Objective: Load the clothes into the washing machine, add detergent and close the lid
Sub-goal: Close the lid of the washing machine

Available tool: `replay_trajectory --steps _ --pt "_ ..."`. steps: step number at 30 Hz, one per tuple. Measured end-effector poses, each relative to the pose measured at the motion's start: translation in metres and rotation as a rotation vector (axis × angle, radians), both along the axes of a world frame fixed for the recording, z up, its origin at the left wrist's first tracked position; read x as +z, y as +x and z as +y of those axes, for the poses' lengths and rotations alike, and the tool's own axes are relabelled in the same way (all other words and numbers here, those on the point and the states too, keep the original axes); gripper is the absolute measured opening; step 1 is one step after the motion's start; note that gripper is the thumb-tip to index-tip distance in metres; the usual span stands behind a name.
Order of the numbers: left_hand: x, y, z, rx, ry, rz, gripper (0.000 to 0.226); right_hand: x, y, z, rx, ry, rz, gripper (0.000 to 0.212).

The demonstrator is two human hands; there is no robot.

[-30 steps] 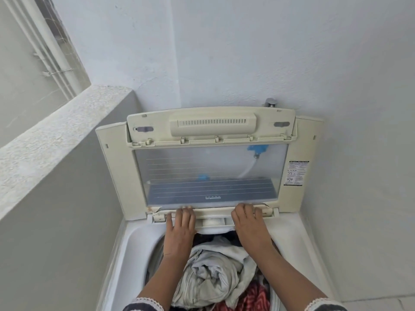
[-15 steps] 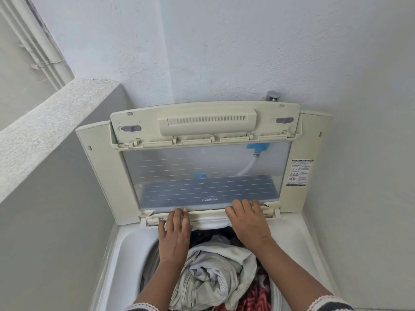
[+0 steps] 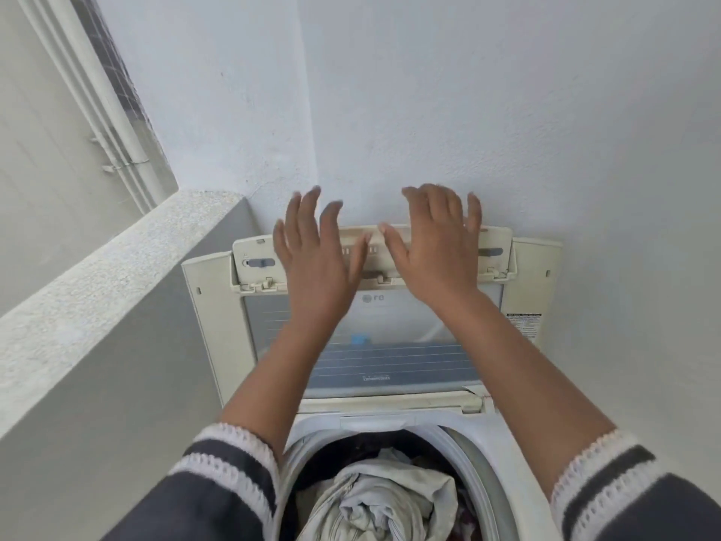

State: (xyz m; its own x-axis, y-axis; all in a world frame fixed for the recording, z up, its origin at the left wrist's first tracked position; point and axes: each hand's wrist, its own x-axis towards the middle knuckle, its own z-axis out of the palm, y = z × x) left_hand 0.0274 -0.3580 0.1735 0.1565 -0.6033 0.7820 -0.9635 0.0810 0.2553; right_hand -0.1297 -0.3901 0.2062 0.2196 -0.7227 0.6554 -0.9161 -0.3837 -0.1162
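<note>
The top-loading washing machine (image 3: 507,458) stands against the wall with its cream, glass-panelled lid (image 3: 394,357) folded upright. A pale grey garment (image 3: 374,501) lies on top of darker clothes in the drum. My left hand (image 3: 316,259) and my right hand (image 3: 437,247) are raised in front of the lid's top edge, fingers spread and blurred, holding nothing. Whether they touch the lid I cannot tell. No detergent is in view.
A speckled concrete ledge (image 3: 101,287) runs along the left, close to the machine's side. White walls (image 3: 507,111) meet in a corner right behind the lid. White pipes (image 3: 97,91) run outside beyond the ledge.
Both hands have left the lid's bottom edge near the drum and risen to its top edge, fingers now spread. The camera has tilted and moved closer.
</note>
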Motion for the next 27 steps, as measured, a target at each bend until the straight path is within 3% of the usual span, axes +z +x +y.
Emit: replay_trajectory --steps 2,4,10,16,23,27 --pt "0.019 0.007 -0.016 0.042 0.237 -0.014 0.049 0.002 0.001 -0.013 -0.028 0.211 0.068 0.052" --pt "0.021 0.009 -0.021 0.107 0.381 -0.068 0.054 -0.005 0.000 -0.017 -0.034 0.238 0.082 0.052" --pt "0.037 0.014 -0.008 0.092 0.459 -0.169 0.058 0.010 -0.008 0.004 -0.026 0.277 0.155 0.056" --pt "0.052 0.018 0.029 0.015 0.542 -0.136 0.075 0.015 -0.024 0.043 0.030 0.271 0.154 0.062" --pt "0.053 0.012 0.097 -0.019 0.643 -0.208 0.084 0.008 -0.047 0.112 0.089 0.255 0.112 0.064" --pt "0.031 0.001 0.156 -0.035 0.590 -0.265 0.087 -0.009 -0.061 0.171 0.087 0.283 0.090 0.060"
